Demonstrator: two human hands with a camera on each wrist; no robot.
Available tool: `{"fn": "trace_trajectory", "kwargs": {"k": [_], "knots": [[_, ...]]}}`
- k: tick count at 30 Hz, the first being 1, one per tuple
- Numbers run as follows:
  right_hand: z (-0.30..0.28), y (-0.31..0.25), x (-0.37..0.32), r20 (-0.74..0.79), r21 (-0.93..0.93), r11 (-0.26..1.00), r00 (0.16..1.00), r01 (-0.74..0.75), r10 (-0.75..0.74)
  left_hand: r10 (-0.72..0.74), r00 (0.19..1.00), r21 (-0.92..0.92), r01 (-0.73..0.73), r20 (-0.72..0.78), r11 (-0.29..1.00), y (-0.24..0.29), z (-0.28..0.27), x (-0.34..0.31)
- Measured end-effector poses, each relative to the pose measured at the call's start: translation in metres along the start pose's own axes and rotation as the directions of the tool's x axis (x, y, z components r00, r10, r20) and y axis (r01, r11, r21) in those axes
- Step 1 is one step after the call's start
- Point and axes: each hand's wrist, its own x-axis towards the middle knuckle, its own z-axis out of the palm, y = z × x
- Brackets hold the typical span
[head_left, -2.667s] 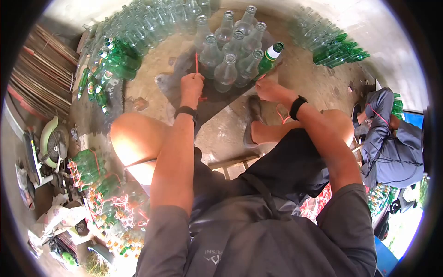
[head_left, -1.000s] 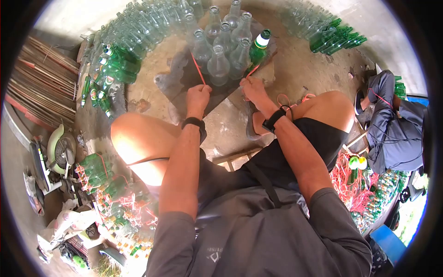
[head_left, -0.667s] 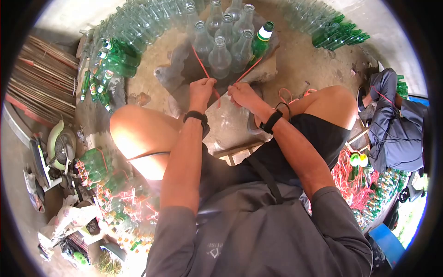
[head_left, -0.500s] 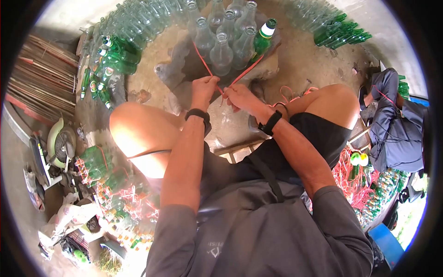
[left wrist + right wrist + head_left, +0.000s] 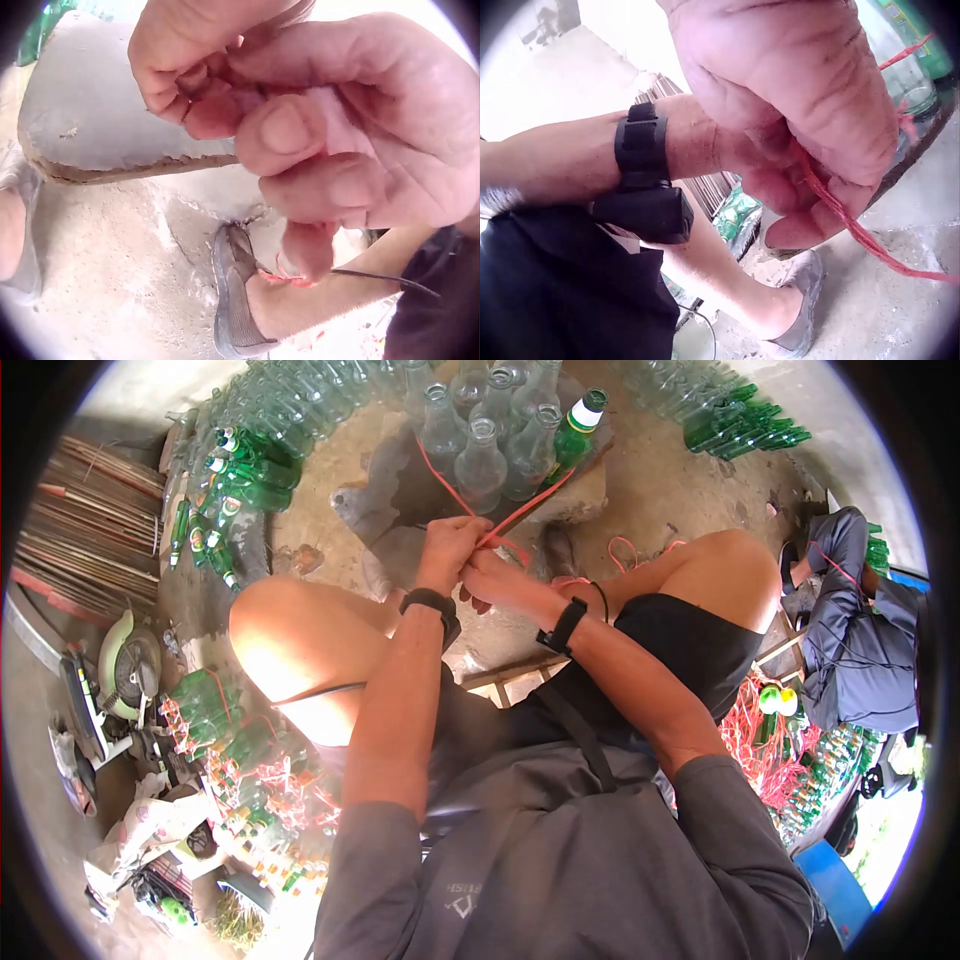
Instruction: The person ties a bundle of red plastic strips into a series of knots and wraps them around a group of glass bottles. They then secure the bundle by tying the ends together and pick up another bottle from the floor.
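In the head view, several clear glass bottles (image 5: 482,465) and a green bottle (image 5: 578,435) stand bunched on a dark slab (image 5: 395,485). Two lengths of red twine (image 5: 527,507) run from the sides of the bunch and cross in front of it. Where they meet, my left hand (image 5: 450,552) pinches the twine with bent fingers. Pressed close against it, my right hand (image 5: 508,585) grips twine too. The right wrist view shows a red strand (image 5: 862,236) coming out from beneath the curled right hand. Overlapping fingers hide the crossing itself.
Clear bottles (image 5: 300,405) line the back left wall, with green bottles (image 5: 255,485) beside them. More green bottles (image 5: 745,430) lean at the right. Tied bottle bundles (image 5: 205,710) stand at the left. A red twine heap (image 5: 755,750) and another person (image 5: 860,650) are at the right.
Both hands first drew back from the bottles, pulling the twine towards the body. They then came together, the right moving left to the left hand, and the two lengths now cross.
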Motion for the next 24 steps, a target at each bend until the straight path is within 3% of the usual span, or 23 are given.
{"fn": "trace_trajectory", "kwargs": {"k": [2,6,8,9,11,12,14,15,16,17,20,24], "knots": [[0.003,0.005,0.007,0.035,0.013,1.000,0.999,0.000,0.000,-0.032,0.997,-0.090,0.038,0.067,0.995,-0.001,-0.001,0.000],[0.008,0.017,0.009,0.007,0.007,0.999,0.999,0.040,-0.040,-0.071,0.993,-0.007,0.072,0.091,0.997,-0.003,-0.010,0.005],[0.007,0.024,0.009,-0.025,-0.310,0.929,0.975,0.201,-0.219,-0.055,0.997,0.023,0.054,0.051,0.998,-0.001,-0.010,0.002],[0.000,0.025,0.011,-0.021,-0.314,0.928,0.976,0.200,-0.217,-0.055,0.997,0.018,0.054,0.049,0.998,0.002,-0.009,0.000],[-0.017,0.022,0.012,-0.036,-0.490,0.866,0.995,-0.099,0.093,-0.093,0.995,-0.009,0.094,0.041,0.996,0.006,-0.009,-0.005],[-0.019,0.020,0.006,-0.032,-0.491,0.865,0.995,-0.098,0.095,-0.095,0.995,-0.011,0.096,0.038,0.995,0.001,-0.011,-0.002],[-0.022,0.014,-0.004,-0.318,-0.277,0.960,0.939,0.043,-0.134,-0.126,0.990,-0.074,0.130,0.063,0.989,-0.004,-0.012,0.005],[-0.022,0.012,-0.003,-0.317,-0.279,0.959,0.939,0.044,-0.135,-0.124,0.990,-0.076,0.129,0.062,0.989,-0.004,-0.013,0.005],[-0.022,0.009,-0.002,-0.362,0.008,1.000,0.932,-0.014,0.016,-0.136,0.989,-0.065,0.139,0.057,0.988,-0.004,-0.013,0.005],[-0.022,0.010,0.000,-0.362,0.296,0.953,0.916,-0.064,0.174,-0.147,0.988,-0.054,0.150,0.052,0.987,-0.003,-0.014,0.003],[-0.022,0.014,0.006,-0.390,0.353,0.935,0.914,0.033,0.115,-0.150,0.988,-0.069,0.151,0.021,0.986,-0.002,-0.011,0.001],[-0.019,0.014,0.004,-0.408,0.342,0.939,0.906,0.033,0.116,-0.136,0.988,-0.084,0.142,0.069,0.986,-0.003,-0.015,0.001]]}}
